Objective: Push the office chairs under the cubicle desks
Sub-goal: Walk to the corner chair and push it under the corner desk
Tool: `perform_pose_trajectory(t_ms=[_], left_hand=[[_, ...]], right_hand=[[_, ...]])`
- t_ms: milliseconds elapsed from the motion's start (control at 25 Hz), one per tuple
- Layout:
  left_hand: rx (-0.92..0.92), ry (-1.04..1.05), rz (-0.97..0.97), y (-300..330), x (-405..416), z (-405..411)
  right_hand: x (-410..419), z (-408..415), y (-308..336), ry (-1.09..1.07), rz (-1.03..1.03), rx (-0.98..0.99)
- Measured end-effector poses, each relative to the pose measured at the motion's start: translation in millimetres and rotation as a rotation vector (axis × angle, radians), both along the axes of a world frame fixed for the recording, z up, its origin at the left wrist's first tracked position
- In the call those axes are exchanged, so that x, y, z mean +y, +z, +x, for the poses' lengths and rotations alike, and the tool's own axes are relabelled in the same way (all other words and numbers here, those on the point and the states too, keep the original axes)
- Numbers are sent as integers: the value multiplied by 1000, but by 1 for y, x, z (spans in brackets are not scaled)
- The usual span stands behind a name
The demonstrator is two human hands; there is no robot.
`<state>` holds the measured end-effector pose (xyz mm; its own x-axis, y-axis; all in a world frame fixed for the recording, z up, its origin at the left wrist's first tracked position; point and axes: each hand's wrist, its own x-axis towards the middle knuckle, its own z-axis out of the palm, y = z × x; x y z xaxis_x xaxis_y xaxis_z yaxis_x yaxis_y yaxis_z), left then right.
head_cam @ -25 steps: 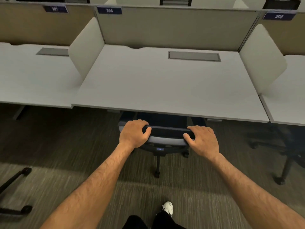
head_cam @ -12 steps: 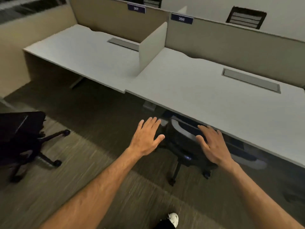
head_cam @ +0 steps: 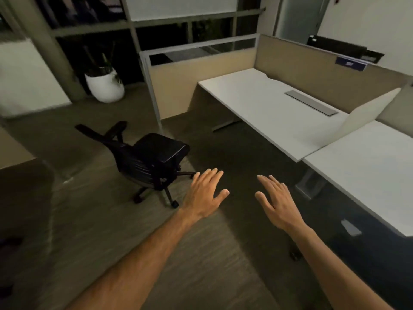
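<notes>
- Office chair (head_cam: 152,159) stands out on the carpet (head_cam: 89,220), well apart from the desk (head_cam: 268,108).
- Left hand (head_cam: 204,193) and right hand (head_cam: 278,202) hover with fingers spread, holding nothing.
- White pot (head_cam: 105,86) holds a plant.

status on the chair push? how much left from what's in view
Done: nothing that this view can confirm; no tucked chair is clearly visible. In hand: nothing; left hand and right hand are both open and empty above the carpet. Left: the black office chair stands out on the floor, well clear of the end desk, which has open space beneath it.
</notes>
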<state>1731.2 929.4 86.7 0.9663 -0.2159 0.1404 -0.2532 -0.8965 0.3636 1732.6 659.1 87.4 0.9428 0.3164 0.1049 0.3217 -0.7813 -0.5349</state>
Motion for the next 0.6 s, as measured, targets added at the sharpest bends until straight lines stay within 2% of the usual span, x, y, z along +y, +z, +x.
perform_pose_trajectory(t_ms=[360,600], left_hand=[[52,285,-46,-12,211,7],[74,506,-102,-22,336,59]], right_hand=[[240,83,-15,338,14,96],[399,171,-23,534,28,149]])
